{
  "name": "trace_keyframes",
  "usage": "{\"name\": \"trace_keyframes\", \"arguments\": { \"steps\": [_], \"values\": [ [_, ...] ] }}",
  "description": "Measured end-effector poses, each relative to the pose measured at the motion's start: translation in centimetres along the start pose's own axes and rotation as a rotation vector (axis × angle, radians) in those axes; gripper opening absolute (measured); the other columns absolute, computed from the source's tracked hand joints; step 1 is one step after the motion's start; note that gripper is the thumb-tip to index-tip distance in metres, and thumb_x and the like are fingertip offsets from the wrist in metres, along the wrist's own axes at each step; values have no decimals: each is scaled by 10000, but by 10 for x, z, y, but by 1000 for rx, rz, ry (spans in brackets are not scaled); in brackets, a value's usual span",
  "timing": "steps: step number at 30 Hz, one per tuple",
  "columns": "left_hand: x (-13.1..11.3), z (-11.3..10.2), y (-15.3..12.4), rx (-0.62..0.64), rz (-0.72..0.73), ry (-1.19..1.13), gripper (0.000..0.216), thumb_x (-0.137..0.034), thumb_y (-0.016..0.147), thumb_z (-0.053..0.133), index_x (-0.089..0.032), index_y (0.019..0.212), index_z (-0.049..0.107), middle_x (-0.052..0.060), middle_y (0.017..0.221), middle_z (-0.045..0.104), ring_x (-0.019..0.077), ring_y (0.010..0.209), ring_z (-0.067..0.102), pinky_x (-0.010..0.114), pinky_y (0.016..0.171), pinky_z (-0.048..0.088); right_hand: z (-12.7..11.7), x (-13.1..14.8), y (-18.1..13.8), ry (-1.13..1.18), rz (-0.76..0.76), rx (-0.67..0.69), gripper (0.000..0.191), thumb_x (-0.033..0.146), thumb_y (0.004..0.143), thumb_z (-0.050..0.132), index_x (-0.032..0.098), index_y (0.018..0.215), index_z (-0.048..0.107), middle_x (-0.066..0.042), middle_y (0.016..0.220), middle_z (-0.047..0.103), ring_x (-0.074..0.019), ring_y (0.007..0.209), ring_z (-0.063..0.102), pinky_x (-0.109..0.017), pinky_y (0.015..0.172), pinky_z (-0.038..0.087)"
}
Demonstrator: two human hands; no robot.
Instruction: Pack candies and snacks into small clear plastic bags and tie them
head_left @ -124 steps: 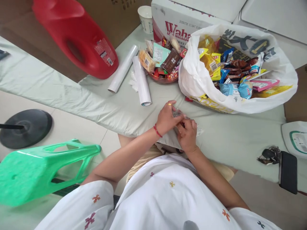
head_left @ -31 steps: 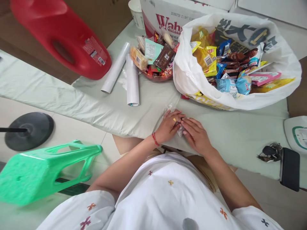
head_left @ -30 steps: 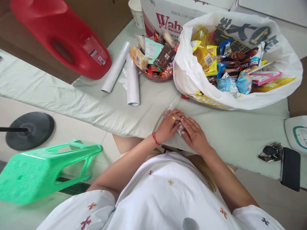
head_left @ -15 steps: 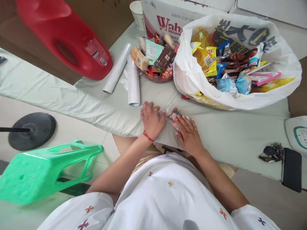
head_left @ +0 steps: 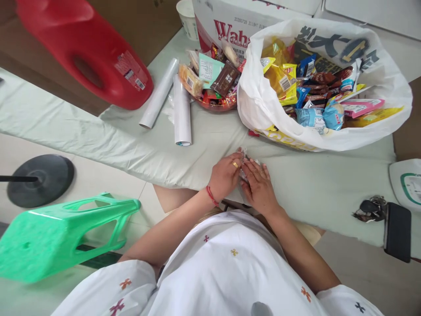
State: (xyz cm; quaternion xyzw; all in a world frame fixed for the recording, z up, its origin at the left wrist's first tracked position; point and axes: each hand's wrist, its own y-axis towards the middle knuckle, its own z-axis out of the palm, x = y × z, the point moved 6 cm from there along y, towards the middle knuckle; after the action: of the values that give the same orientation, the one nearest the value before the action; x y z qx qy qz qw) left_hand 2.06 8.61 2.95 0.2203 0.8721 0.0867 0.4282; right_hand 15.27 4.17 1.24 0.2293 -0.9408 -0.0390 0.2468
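Observation:
My left hand (head_left: pixel 225 174), with a gold ring and a red wrist cord, curls its fingers over a small clear plastic bag of snacks (head_left: pixel 245 159) lying on the pale green table cover (head_left: pixel 138 140). My right hand (head_left: pixel 258 184) lies on the same bag from the right, fingers fairly straight and pressing it down. Most of the bag is hidden between the two hands. Both hands are near the table's front edge, just below the big white bag of snacks (head_left: pixel 263 105).
The white bag holds several wrapped snacks. A red bowl of snacks (head_left: pixel 217 103), two white rolls (head_left: pixel 182 109), a red jug (head_left: pixel 88 52), a Wahaha carton (head_left: pixel 237 26) and a paper cup (head_left: pixel 187 15) stand behind. Keys (head_left: pixel 370 208) and a black phone (head_left: pixel 396 230) lie right. A green stool (head_left: pixel 62 232) is left.
My left hand had slid left off the small bag half a second ago; it has come back right and closed on the bag beside my right hand.

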Motion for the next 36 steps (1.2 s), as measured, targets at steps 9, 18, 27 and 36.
{"name": "trace_keyframes", "arguments": {
  "steps": [9, 18, 27, 36],
  "values": [
    [-35, 20, -28, 178, 71, 341, 792, -384, 854, 599, -67, 1554, 409, 266, 1619, 408, 399, 1570, 292, 679, 1277, 25, -8, -14, -6, 557, 97, 19, 809, 187, 997, 363, 247, 1674, -76, -121, 1678, 365, -200, 1569, 324, -553, 1275, 296],
    [-28, 34, -28, 105, 57, 459, 480, -355, 1003, 545, -108, 1413, 575, 254, 1572, 485, 362, 1538, 379, 628, 1265, 256, -52, -25, 47, 242, -102, 10, 502, 412, 1093, 359, 275, 1563, 473, -67, 1575, 533, -238, 1544, 375, -558, 1300, 206],
    [-18, 35, -42, 121, 76, 442, 646, -406, 1003, 564, -110, 1556, 412, 267, 1642, 361, 374, 1575, 291, 627, 1245, 295, -17, -43, 30, 307, -92, 239, 556, 448, 1115, 245, 292, 1647, 295, -80, 1656, 407, -189, 1528, 403, -562, 1302, 177],
    [-13, 4, -20, 35, -136, 1, 441, -346, 1027, 512, -170, 1429, 556, 202, 1530, 546, 326, 1495, 452, 557, 1232, 379, -34, -56, 22, 783, 84, 53, 699, 572, 1050, 438, 334, 1659, 192, -125, 1632, 445, -234, 1495, 453, -513, 1207, 397]
  ]
}}
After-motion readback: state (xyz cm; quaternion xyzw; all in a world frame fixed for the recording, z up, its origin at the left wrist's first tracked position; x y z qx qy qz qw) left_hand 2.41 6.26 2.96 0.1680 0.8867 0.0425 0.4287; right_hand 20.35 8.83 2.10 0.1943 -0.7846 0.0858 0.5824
